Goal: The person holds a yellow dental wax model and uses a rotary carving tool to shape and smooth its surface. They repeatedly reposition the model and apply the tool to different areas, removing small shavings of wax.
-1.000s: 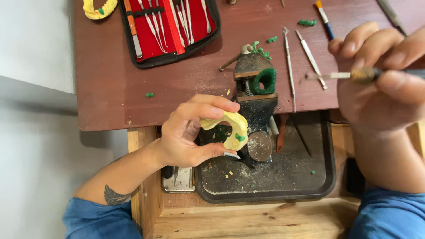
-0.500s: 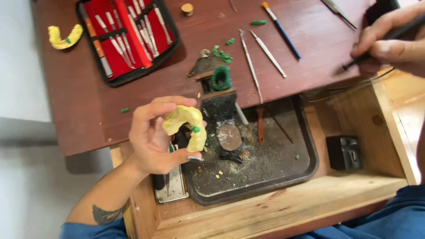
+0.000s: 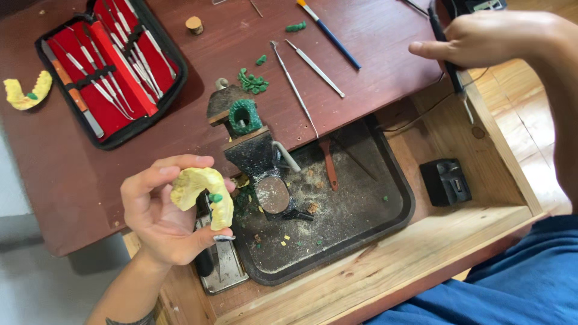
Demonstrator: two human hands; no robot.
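In the head view, the left hand [image 3: 159,219] was closed around a yellow cast [image 3: 203,192] shaped like a dental arch, thumb on one side and fingers curled behind it, holding it up above the front left edge of the table [image 3: 72,180]. A small green blob [image 3: 215,197] sat on the cast. The right hand [image 3: 490,39] was at the upper right, closed on a thin dark tool [image 3: 448,63] that pointed down past the table edge, well apart from the cast. Between the hands stood a small vise [image 3: 256,159], clamped at the table edge, with a green ring [image 3: 244,116] set on its top. Beside the vise lay a dark tray [image 3: 361,210] strewn with dust and chips, resting in a wooden drawer [image 3: 385,271]; a black box [image 3: 445,180] sat in the drawer just right of the tray. On the table, an open red-lined case [image 3: 111,66] held a row of metal instruments, and a second yellow cast [image 3: 25,93] lay near the left edge. Green scraps [image 3: 253,81] lay just above the vise, two metal picks [image 3: 304,81] lay to their right, and a blue-handled brush [image 3: 331,35] lay further up. A small wooden plug [image 3: 194,24] sat near the case. A blue sleeve [image 3: 518,283] showed at the lower right.
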